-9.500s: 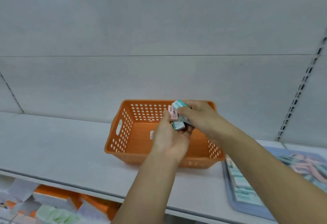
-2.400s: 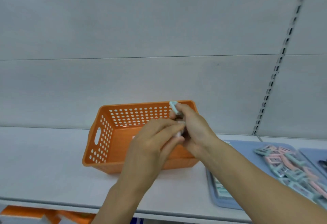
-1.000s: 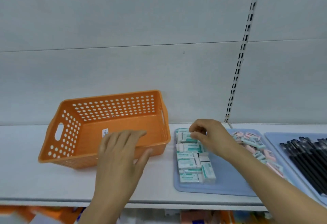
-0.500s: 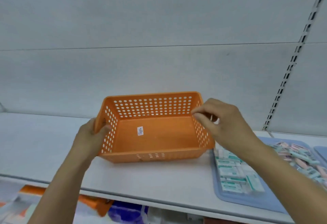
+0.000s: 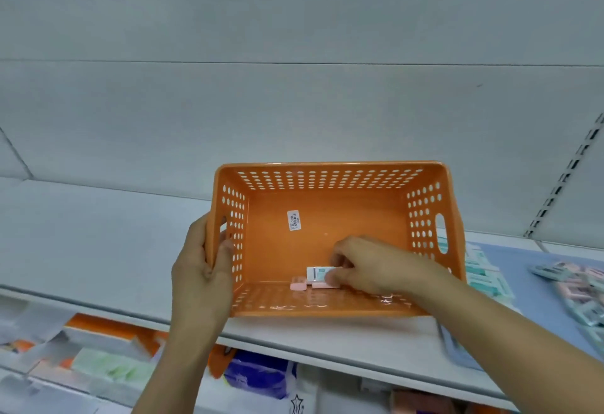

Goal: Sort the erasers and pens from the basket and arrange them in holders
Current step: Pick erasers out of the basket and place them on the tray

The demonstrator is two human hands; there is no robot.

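The left hand (image 5: 199, 274) is now gripping and tilting the basket (image 5: 327, 243) while the right hand (image 5: 366, 266), having left the tray (image 5: 523, 269), is pinching the last erasers (image 5: 315, 278) against its near wall.

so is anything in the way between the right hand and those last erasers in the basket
Nothing visible. The right hand is already inside the orange basket, fingers on the white and teal eraser, with pink erasers beside it.

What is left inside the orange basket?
The basket holds a white-teal eraser, pinched by the right hand, two pink erasers and a sticker. The hand may cover more.
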